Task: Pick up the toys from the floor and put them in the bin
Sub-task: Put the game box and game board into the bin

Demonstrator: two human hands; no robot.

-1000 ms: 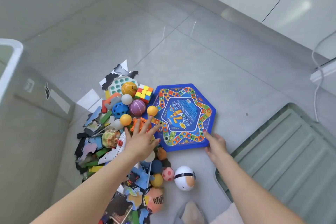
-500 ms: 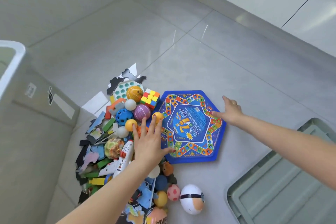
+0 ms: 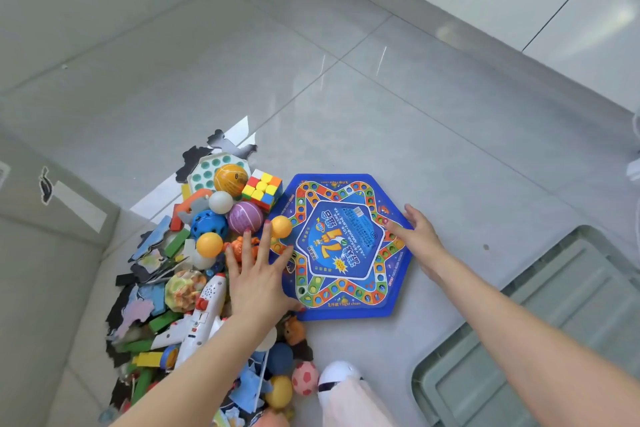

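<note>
Blue game board flat between left hand, right hand.

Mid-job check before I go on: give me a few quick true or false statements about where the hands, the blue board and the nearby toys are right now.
1. Both hands are on the blue game board. True: the left hand lies at its left edge, the right hand at its right edge.
2. The board is lifted clear of the floor. False: it lies flat on the floor.
3. The colour cube sits beside the board's upper left edge. True.
4. The toy plane lies on the board. False: it lies in the pile left of the board.
</note>
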